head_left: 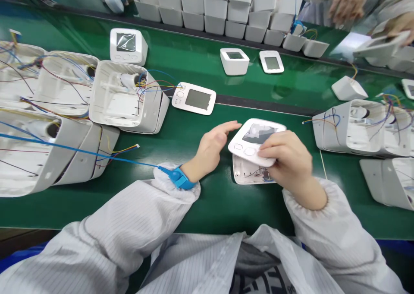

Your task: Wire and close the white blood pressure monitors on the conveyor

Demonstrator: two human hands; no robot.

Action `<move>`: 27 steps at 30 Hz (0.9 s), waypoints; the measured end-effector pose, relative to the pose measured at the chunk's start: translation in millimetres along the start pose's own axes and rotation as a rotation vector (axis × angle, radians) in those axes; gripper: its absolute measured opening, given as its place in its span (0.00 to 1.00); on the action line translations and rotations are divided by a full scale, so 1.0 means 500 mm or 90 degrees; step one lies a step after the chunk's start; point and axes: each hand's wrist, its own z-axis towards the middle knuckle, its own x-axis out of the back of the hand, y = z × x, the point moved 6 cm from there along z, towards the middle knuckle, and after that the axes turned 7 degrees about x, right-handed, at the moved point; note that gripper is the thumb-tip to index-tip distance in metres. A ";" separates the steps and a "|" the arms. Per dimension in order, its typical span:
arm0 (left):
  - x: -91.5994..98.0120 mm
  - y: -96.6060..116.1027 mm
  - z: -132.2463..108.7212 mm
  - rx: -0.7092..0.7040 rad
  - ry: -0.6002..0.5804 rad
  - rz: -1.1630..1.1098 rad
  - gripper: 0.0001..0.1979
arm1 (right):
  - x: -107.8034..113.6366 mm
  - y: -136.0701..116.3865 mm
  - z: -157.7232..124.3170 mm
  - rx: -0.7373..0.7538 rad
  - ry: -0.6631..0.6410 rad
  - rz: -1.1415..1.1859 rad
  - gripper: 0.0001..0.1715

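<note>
From the wearer's head, one camera looks forward and down at close range onto the glossy, flat green worktable, white pinstriped fabric sleeves filling the lower corners.

Lower shell partly hidden beneath display panel.

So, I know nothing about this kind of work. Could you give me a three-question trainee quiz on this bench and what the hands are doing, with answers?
1. Which hand grips the white display panel?

2. True or false: the left hand has a blue wrist strap at its wrist.

3. What shows just below the gripped panel in the picture, partly covered by it?
A) a pair of scissors
B) an open white casing half
C) a roll of tape

Key:
1. The right hand
2. True
3. B
</note>
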 end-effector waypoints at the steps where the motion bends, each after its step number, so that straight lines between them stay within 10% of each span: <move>1: -0.009 -0.003 -0.001 0.015 -0.025 0.062 0.37 | -0.017 -0.009 -0.001 0.052 -0.067 -0.047 0.10; 6: -0.061 -0.002 -0.020 0.004 -0.142 0.240 0.64 | -0.064 -0.019 -0.002 0.144 -0.226 -0.103 0.12; 13: -0.055 0.017 -0.037 -0.140 -0.072 0.175 0.52 | 0.019 0.110 0.000 -0.126 -0.132 0.028 0.17; 20: -0.069 0.028 -0.058 -0.203 -0.167 -0.011 0.43 | -0.075 0.054 -0.014 0.023 -0.406 -0.214 0.11; 27: -0.066 0.013 -0.054 -0.131 -0.195 -0.080 0.44 | -0.081 0.055 -0.012 -0.016 -0.274 -0.149 0.11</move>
